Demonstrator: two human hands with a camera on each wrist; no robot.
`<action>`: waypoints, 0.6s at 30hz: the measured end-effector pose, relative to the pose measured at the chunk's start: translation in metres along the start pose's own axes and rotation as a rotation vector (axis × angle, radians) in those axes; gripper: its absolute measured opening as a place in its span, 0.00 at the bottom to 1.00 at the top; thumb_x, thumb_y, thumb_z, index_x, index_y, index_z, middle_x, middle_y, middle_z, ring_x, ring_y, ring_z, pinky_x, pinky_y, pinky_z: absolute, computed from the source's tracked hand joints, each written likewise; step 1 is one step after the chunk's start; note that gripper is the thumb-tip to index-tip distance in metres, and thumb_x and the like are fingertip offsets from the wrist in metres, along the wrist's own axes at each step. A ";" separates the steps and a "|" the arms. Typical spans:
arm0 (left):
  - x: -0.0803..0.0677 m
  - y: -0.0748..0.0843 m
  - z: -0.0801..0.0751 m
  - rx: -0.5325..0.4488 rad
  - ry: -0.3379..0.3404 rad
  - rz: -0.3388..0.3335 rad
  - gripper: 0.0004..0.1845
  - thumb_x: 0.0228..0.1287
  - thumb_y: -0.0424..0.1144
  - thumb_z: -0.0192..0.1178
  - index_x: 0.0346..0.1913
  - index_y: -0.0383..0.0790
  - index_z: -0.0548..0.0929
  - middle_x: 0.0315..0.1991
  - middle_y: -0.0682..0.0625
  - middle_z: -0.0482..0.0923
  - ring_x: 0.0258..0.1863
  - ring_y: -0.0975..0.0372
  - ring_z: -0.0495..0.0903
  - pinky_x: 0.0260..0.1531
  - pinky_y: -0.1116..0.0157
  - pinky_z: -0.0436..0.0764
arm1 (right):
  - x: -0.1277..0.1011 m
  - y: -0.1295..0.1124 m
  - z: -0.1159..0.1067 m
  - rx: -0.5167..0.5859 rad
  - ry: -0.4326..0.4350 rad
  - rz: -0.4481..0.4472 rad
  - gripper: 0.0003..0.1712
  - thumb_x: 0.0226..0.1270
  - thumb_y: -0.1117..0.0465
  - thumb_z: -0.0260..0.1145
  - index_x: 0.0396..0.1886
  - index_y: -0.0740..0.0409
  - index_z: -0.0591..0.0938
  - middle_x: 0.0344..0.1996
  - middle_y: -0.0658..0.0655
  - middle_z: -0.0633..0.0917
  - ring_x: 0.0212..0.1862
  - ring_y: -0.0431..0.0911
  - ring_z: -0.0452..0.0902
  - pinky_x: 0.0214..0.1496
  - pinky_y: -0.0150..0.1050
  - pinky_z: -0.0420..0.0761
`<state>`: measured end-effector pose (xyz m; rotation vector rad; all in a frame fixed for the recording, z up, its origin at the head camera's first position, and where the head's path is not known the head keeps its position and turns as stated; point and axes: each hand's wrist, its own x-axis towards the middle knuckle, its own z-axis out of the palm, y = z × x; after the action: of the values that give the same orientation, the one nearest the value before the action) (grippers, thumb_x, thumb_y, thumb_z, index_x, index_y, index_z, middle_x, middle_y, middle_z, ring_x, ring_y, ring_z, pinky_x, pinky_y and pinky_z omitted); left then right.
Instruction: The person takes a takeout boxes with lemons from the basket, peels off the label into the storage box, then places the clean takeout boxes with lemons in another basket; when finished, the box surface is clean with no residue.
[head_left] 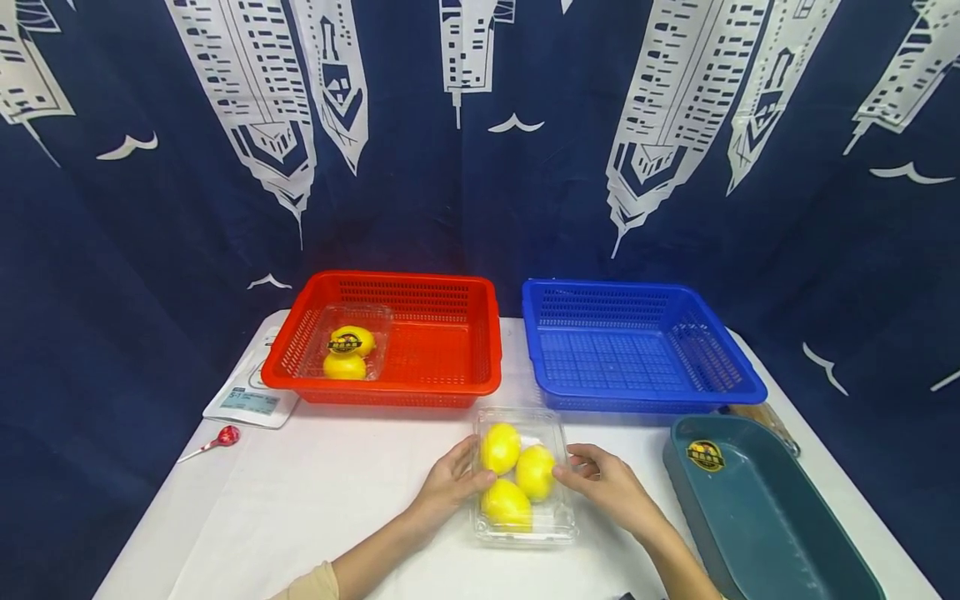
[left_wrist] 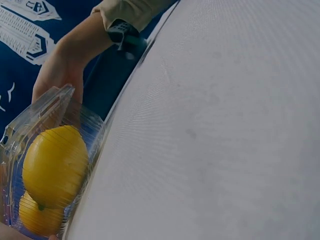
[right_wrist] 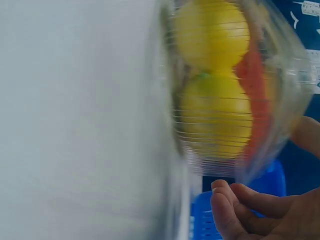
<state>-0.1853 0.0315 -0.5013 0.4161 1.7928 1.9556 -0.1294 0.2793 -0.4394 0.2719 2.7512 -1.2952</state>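
Note:
A clear plastic clamshell box (head_left: 550,527) with several yellow lemons (head_left: 507,505) inside sits at the front middle of the white table. My left hand (head_left: 448,485) holds its left side, thumb over the top edge and fingers along the wall. At the opposite side is my right hand (head_left: 611,487), its thumb at the box's edge and its fingers loosely bent. The right wrist view shows a gap between those fingers (right_wrist: 227,212) and the blurred box. Only the left hand's fingertips enter the left wrist view, beside the box.
Behind stand a red basket (head_left: 480,388) holding another box of lemons (head_left: 345,365) and a blue basket (head_left: 652,400). A teal tub (head_left: 780,517) is at right. A white packet (head_left: 251,400) and a red lollipop (head_left: 228,435) lie at left.

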 end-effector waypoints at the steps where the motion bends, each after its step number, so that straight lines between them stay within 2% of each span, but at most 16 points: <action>1: 0.000 0.000 0.000 0.000 -0.003 0.000 0.46 0.64 0.44 0.62 0.75 0.27 0.49 0.77 0.34 0.46 0.77 0.42 0.46 0.75 0.49 0.51 | 0.001 0.001 0.002 0.001 -0.001 0.008 0.35 0.59 0.46 0.71 0.59 0.63 0.77 0.45 0.54 0.84 0.45 0.44 0.80 0.48 0.41 0.82; 5: -0.001 0.002 0.000 0.002 -0.006 -0.008 0.46 0.64 0.44 0.62 0.75 0.27 0.48 0.77 0.34 0.45 0.77 0.42 0.45 0.75 0.48 0.51 | 0.004 0.004 0.007 0.012 -0.010 0.041 0.37 0.62 0.42 0.67 0.60 0.65 0.76 0.48 0.56 0.85 0.50 0.48 0.81 0.54 0.49 0.82; 10: -0.001 0.004 0.000 -0.024 -0.005 -0.025 0.46 0.64 0.42 0.62 0.75 0.26 0.47 0.77 0.32 0.43 0.77 0.41 0.44 0.75 0.48 0.49 | 0.006 0.006 0.011 0.039 -0.036 0.049 0.40 0.64 0.40 0.63 0.63 0.69 0.73 0.53 0.64 0.83 0.56 0.56 0.80 0.59 0.53 0.80; 14: -0.001 0.004 0.000 -0.064 -0.009 -0.034 0.46 0.64 0.38 0.61 0.75 0.26 0.46 0.77 0.32 0.41 0.77 0.41 0.42 0.76 0.47 0.47 | 0.007 0.009 0.014 0.091 -0.068 0.037 0.42 0.67 0.41 0.60 0.64 0.74 0.70 0.59 0.72 0.78 0.61 0.62 0.76 0.63 0.56 0.77; 18: 0.000 0.002 0.000 -0.091 -0.015 -0.034 0.46 0.63 0.36 0.61 0.75 0.25 0.45 0.77 0.32 0.39 0.77 0.42 0.41 0.76 0.48 0.46 | 0.008 0.011 0.017 0.197 -0.111 0.027 0.41 0.69 0.43 0.58 0.66 0.74 0.67 0.60 0.72 0.77 0.62 0.62 0.75 0.65 0.57 0.75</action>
<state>-0.1859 0.0313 -0.4993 0.3671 1.6830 1.9970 -0.1347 0.2737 -0.4598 0.2419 2.5236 -1.5272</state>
